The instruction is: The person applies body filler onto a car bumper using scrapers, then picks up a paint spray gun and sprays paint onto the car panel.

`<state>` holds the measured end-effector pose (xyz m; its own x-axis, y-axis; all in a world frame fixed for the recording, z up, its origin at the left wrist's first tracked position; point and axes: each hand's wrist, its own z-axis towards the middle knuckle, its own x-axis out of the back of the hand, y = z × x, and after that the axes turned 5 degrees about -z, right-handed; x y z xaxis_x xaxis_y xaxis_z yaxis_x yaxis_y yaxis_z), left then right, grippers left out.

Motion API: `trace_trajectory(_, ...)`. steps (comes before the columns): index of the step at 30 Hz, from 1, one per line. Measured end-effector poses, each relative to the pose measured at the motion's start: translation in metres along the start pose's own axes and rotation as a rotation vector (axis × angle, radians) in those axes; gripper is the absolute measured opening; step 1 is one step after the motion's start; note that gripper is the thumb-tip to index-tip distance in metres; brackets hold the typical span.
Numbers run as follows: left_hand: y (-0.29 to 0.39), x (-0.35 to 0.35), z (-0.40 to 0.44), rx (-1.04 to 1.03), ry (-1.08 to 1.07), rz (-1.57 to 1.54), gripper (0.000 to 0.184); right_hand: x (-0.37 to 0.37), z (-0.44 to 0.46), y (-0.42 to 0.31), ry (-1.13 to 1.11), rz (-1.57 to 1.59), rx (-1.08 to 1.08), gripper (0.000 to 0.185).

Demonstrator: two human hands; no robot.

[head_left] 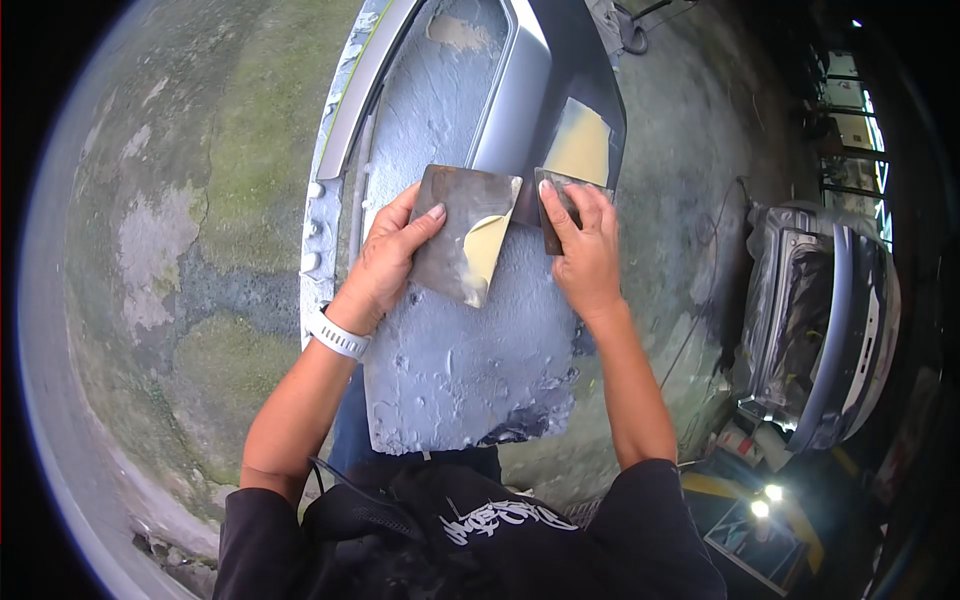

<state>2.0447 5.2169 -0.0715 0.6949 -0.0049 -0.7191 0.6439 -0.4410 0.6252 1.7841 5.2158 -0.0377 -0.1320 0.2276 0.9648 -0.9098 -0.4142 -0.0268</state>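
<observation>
My left hand [388, 258] grips a dark, flat putty board [452, 205] by its left edge, thumb on top. Cream-coloured putty [484, 248] lies along the board's right side. My right hand [583, 245] is closed on a dark putty spreader [551, 238], with fingers laid over its face. Just beyond the spreader, a pale yellow putty patch [580, 148] covers part of a grey car panel [515, 110]. The spreader overlaps the patch's near end; whether it touches the surface I cannot tell. The panel's near end lies behind the board and spreader.
Under the panel is a work stand top [470, 370] crusted with grey paint. Another car bumper part [850, 330] stands at the right, wrapped partly in plastic. A bright lamp [765, 500] shines at lower right. Stained concrete floor [250, 150] surrounds the stand.
</observation>
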Motion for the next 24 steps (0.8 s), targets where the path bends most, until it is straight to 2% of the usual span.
trace_trajectory(13, -0.002, 0.002, 0.001, 0.002, 0.0, -0.003, 0.038, 0.001, -0.042, -0.024, 0.017, -0.023, 0.019, 0.068)
trace_trajectory(16, -0.003, 0.001, -0.002, -0.023, 0.032, 0.007, 0.038, 0.027, -0.049, -0.028, -0.046, -0.018, 0.05, 0.065)
trace_trajectory(18, -0.001, 0.001, -0.009, -0.074, 0.077, 0.015, 0.038, 0.055, -0.056, -0.023, -0.125, 0.09, -0.015, 0.065)
trace_trajectory(21, 0.013, -0.012, -0.036, -0.131, 0.154, -0.024, 0.038, 0.111, -0.06, -0.01, -0.035, 0.147, -0.017, 0.069)
trace_trajectory(24, 0.011, -0.036, -0.065, -0.12, 0.122, -0.069, 0.039, 0.149, -0.075, 0.001, 0.026, 0.216, 0.045, 0.072)
